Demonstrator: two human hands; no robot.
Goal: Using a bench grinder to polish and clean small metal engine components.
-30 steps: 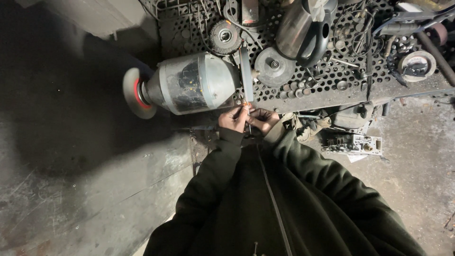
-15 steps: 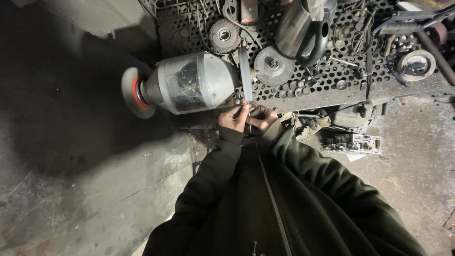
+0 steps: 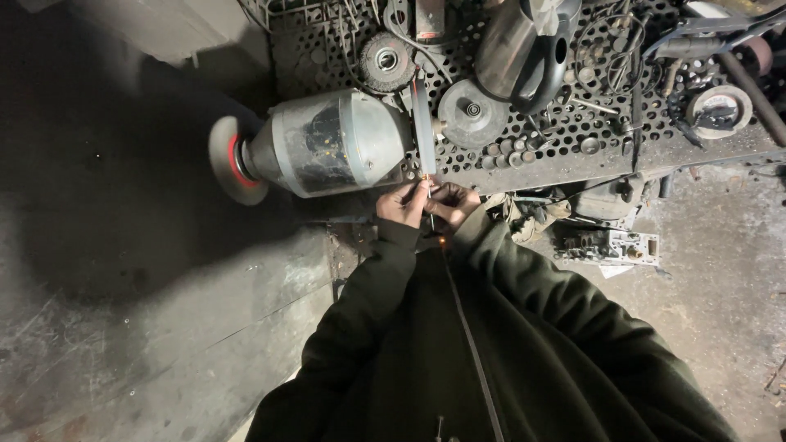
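Both hands pinch a thin metal rod (image 3: 431, 214) against the edge of the grinding wheel (image 3: 423, 127): left hand (image 3: 403, 203) and right hand (image 3: 452, 202) each closed on it, fingers nearly touching. A spark (image 3: 443, 242) drops below. The grinder (image 3: 327, 143) sits on the perforated surface (image 3: 573, 139). Best, I'd judge, to press lightly, hold the rod steady and keep knuckles off the wheel.

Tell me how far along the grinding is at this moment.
In hand: both hands, left hand and right hand, press a thin metal piece to the grinding wheel of the bench grinder; a spark shows below. Done: nothing finished is visible nearby. Left: the piece is at the wheel, so grinding isn't over.
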